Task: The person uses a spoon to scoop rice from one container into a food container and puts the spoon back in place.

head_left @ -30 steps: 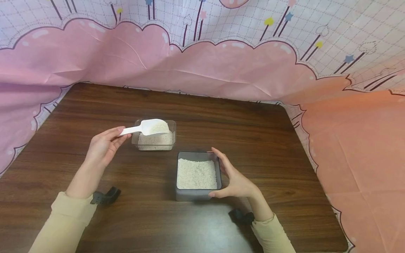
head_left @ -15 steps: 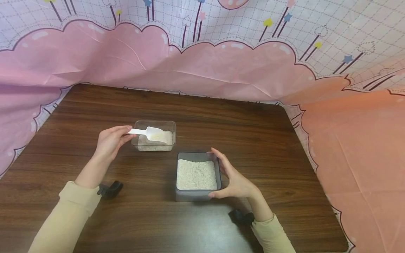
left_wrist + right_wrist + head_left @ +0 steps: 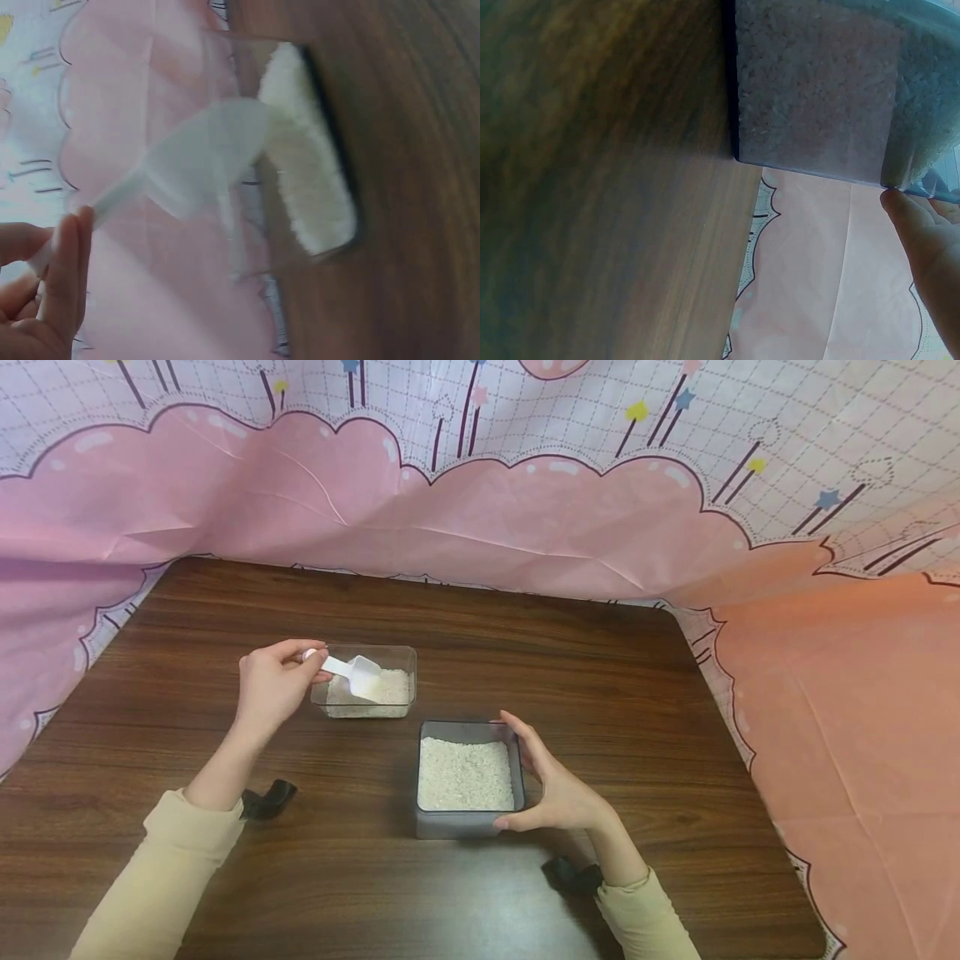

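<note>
My left hand pinches the handle of a white scoop, its bowl tipped down over a clear rectangular container. White rice-like grains fill the lower part of that container. In the left wrist view the scoop looks blurred, its lip close to the grains. My right hand holds the right side of a square grey translucent box, thumb at the near side and fingers at the far side. The box is mostly full of the same grains.
Both containers stand on a dark wooden table, the clear one farther back and left of the grey box. A pink patterned cloth hangs behind the table and down its sides. Black wrist mounts sit under both forearms.
The left hand has moved right and turned, bringing the scoop from level to tipped down over the clear container. The right hand and grey box have stayed put.
</note>
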The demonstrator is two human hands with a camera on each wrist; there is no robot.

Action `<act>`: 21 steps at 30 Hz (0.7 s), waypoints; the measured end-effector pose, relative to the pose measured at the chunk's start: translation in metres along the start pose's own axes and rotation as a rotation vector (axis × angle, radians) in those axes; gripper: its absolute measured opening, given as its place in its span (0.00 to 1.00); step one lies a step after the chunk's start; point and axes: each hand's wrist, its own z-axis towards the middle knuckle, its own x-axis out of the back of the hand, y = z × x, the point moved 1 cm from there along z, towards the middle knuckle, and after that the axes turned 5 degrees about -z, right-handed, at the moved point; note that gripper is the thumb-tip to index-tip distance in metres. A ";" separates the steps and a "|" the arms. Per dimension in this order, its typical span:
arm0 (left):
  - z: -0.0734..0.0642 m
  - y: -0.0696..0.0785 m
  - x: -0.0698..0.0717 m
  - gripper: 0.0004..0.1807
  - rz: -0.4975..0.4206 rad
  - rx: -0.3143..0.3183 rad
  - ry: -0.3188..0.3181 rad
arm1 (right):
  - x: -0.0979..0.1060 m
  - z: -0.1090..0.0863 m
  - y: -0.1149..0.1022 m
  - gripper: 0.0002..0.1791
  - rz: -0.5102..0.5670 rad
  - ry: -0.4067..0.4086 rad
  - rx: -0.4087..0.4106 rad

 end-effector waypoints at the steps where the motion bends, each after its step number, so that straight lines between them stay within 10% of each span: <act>1: -0.001 0.005 0.001 0.13 0.027 -0.026 0.000 | 0.000 0.000 0.000 0.69 0.000 0.001 -0.003; 9: -0.012 0.045 0.010 0.11 0.033 -0.140 0.044 | 0.001 -0.001 -0.002 0.69 -0.003 -0.002 0.002; 17: -0.028 0.068 0.016 0.06 -0.726 0.022 -0.020 | 0.000 -0.001 0.000 0.70 0.002 0.000 -0.005; 21: -0.036 0.074 0.013 0.07 -0.911 0.077 -0.116 | 0.001 -0.001 0.000 0.69 -0.002 0.001 -0.004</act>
